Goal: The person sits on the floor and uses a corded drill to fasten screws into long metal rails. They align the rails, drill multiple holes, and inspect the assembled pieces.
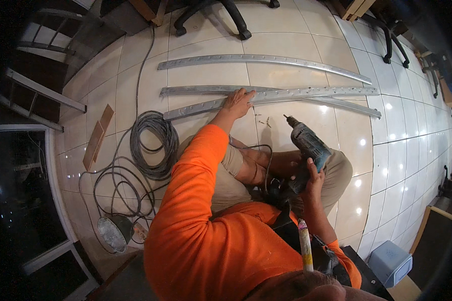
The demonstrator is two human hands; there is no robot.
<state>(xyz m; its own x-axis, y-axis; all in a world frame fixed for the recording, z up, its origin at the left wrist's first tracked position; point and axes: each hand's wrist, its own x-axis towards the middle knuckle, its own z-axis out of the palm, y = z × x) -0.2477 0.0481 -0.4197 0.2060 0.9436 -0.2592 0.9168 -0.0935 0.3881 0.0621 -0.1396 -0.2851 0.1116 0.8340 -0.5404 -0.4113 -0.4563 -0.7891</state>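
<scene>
Three long, galvanized metal channels with rows of raised dimples lie on the tiled floor in front of me. My left hand [240, 103] grips the nearest metal channel [201, 107], its fingers over the top. That piece crosses a second channel [196, 91]. Beyond both lies the third channel [266, 58], apart from them. In my right hand [314, 176] is a dark teal power drill [310, 142], held by the handle, its chuck pointing forward and left toward the channels. A few small screws [267, 122] are scattered on the floor between the drill and the channels.
A coiled black cable [155, 145] and looser loops lie at my left, beside a metal bucket [113, 234] and brown board strips [99, 134]. Black chair legs [238, 22] stand at the far side. A grey-blue bin [390, 263] is at the near right.
</scene>
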